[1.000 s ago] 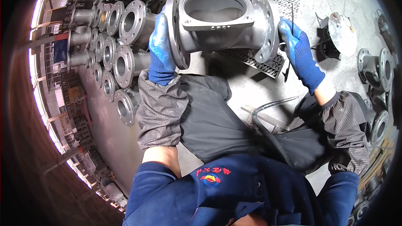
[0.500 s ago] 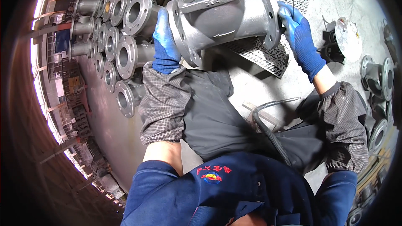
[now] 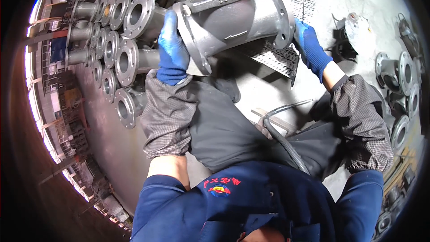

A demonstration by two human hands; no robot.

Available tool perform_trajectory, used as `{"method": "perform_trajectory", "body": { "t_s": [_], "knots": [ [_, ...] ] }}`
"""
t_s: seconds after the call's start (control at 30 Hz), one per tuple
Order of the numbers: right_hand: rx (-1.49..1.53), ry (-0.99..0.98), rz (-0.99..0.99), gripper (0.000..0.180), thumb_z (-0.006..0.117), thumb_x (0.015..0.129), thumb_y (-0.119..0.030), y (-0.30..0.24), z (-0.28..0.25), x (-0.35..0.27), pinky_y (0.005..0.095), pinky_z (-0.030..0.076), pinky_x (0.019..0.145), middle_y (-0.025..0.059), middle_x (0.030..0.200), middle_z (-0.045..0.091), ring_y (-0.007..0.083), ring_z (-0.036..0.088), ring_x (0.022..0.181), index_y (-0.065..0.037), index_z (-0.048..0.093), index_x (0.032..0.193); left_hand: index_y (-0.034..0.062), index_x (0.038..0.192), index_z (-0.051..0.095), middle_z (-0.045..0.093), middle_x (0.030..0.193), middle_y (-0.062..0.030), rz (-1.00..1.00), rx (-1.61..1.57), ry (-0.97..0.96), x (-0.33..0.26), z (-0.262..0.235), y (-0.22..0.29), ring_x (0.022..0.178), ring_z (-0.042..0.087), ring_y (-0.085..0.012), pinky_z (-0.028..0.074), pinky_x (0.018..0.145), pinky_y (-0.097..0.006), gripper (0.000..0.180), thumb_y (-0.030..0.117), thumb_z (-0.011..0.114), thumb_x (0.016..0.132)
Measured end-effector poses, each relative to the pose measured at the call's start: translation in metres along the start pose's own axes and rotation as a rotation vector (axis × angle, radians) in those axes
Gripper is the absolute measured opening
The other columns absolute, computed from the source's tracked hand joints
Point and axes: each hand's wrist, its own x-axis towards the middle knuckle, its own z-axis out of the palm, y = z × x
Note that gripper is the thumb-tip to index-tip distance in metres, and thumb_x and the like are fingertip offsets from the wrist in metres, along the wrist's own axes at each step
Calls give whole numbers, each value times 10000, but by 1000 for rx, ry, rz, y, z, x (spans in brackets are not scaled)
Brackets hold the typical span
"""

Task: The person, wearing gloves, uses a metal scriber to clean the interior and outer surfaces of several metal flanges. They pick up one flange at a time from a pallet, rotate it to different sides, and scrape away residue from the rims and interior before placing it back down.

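A grey metal valve body [image 3: 233, 20] with a round bolt-holed flange at each end is held up at the top middle, tilted, with an oval flanged opening on its upper side. My left hand [image 3: 174, 47], in a blue coated glove, grips the left flange, fingers partly hidden behind it. On the far side, my right hand [image 3: 309, 45], gloved alike, is closed at the edge of the right flange. A thin dark rod [image 3: 303, 11] sticks up beside the right hand; I cannot tell whether it is gripped.
Several similar flanged bodies [image 3: 127, 60] are stacked at the left, others [image 3: 394, 74] lie at the right. A metal grating [image 3: 273, 60] lies beneath the held piece. A black hose [image 3: 282, 139] crosses between my legs. A whitish disc [image 3: 359, 33] stands farther right.
The whole view has shifted slightly leftward. My right hand sits a little lower against the right flange. Both hands stay at the valve body, which keeps nearly the same tilt.
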Motion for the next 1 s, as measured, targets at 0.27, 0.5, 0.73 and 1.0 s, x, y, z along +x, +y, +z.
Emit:
{"method": "perform_trajectory", "body": {
  "t_s": [0.27, 0.5, 0.73, 1.0],
  "knots": [
    [-454, -185, -389, 187, 473, 900, -93, -11, -24, -34, 283, 485, 578, 79, 798, 615, 114, 567, 658, 24, 566, 1012, -61, 1216, 493, 596, 1127, -186, 520, 594, -180, -14, 4, 9, 975, 610, -219, 473, 885, -322, 301, -2, 431, 927],
    [-231, -61, -249, 164, 467, 914, -153, 4, -34, -10, 244, 380, 479, 14, 678, 533, 75, 448, 540, -26, 570, 914, -66, 1187, 513, 502, 1211, -331, 1212, 1002, -413, 15, 5, 5, 1106, 544, -421, 480, 894, -441, 415, -2, 614, 789],
    [454, 114, 331, 200, 453, 922, -239, -52, -31, -17, 196, 368, 507, -10, 689, 504, 92, 446, 552, -69, 545, 871, -18, 1436, 200, 277, 1459, -149, 497, 806, -429, -2, 34, 12, 1319, 295, -210, 242, 1075, -318, 768, 139, 623, 815],
    [529, 131, 400, 273, 482, 923, -297, -50, 0, -37, 222, 377, 508, -2, 667, 508, 86, 450, 545, -47, 566, 852, -74, 1395, 256, 399, 1371, -223, 360, 620, -211, 6, 34, 5, 1236, 420, -250, 337, 1030, -332, 797, 182, 691, 778]
  ]
}}
